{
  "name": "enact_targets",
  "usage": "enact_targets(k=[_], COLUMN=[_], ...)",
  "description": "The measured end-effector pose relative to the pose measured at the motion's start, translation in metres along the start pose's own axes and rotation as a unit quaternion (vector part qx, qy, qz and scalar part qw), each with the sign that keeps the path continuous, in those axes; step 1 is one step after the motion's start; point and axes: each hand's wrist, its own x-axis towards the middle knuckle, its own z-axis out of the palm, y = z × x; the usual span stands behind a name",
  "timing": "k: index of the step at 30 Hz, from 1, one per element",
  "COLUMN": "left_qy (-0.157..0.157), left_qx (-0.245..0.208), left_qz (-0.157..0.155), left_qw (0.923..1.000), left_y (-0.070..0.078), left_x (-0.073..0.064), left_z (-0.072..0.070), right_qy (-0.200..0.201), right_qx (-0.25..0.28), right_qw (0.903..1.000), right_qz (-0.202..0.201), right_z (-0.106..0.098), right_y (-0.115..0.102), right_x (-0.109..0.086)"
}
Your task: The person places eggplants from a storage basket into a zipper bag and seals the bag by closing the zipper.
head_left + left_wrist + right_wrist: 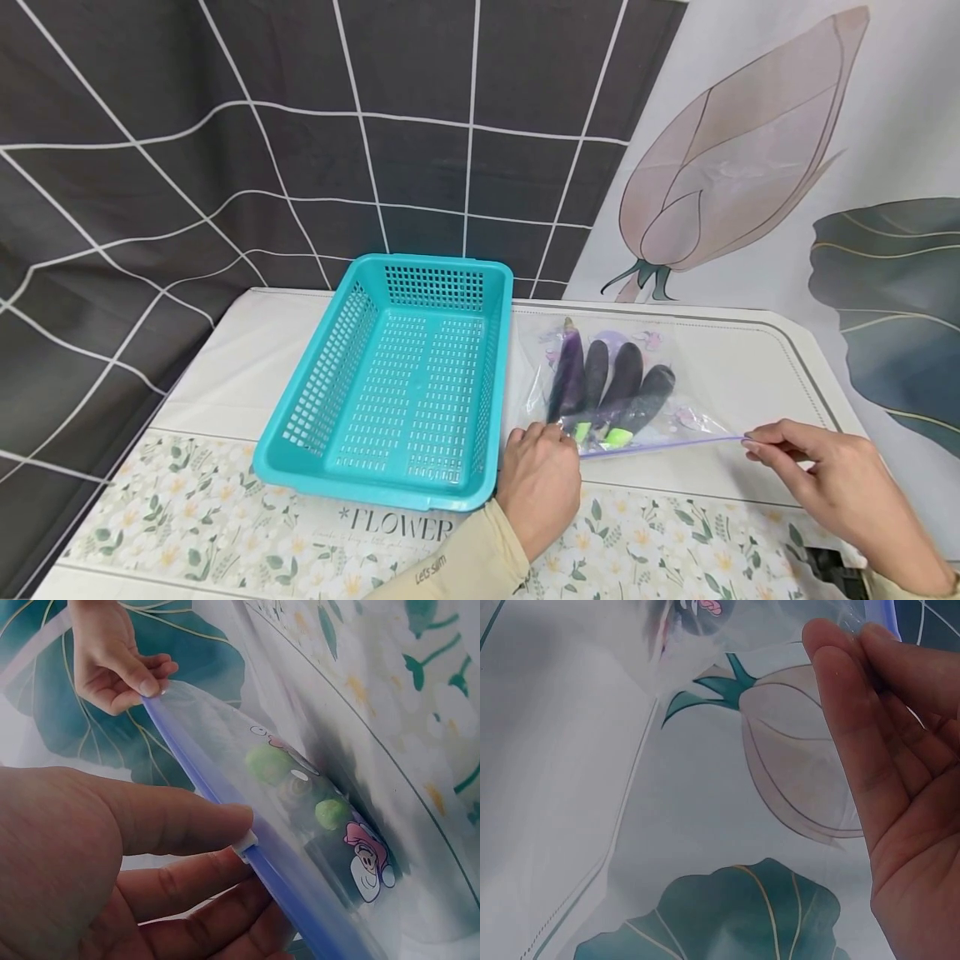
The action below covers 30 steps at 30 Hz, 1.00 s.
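Note:
A clear slider zip bag with cartoon prints lies on the table, and several dark purple eggplants are inside it. Bright green patches show at their near ends. Along the bag's near edge runs a purple zip strip. My left hand is at the strip's left part; in the left wrist view its thumb and a finger pinch the small white slider. At the right end, my right hand pinches the bag's corner between thumb and forefinger, drawing the strip straight.
A turquoise plastic basket with slotted walls stands just left of the bag and left hand. Flower-print cloth covers the table's near part. Behind rises a dark gridded curtain, with a flower-printed sheet at the right.

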Motion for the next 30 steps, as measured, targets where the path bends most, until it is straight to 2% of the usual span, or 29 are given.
enact_targets(k=[5,12,23,30], left_qy=[-0.016,-0.022,-0.041,-0.046], left_qx=[-0.014,-0.023,-0.008,0.023], left_qz=[0.004,0.009,0.016,0.012], left_qw=[0.9998,0.9995,0.999,0.9986], left_y=[-0.0006,-0.0012,-0.0009,0.0013], left_x=[0.0004,0.0004,-0.0011,-0.0028], left_z=[-0.0013,-0.003,-0.0072,-0.0077], right_qy=[-0.003,-0.003,-0.006,-0.007], right_qx=[-0.003,-0.009,-0.004,0.0], right_qw=[1.0,1.0,1.0,1.0], right_qz=[0.004,-0.001,-0.002,0.006], right_z=[0.0001,-0.0001,0.0,-0.0001], right_y=[0.0004,0.0014,0.0018,0.0014], right_x=[-0.0007,0.0,-0.0003,-0.0003])
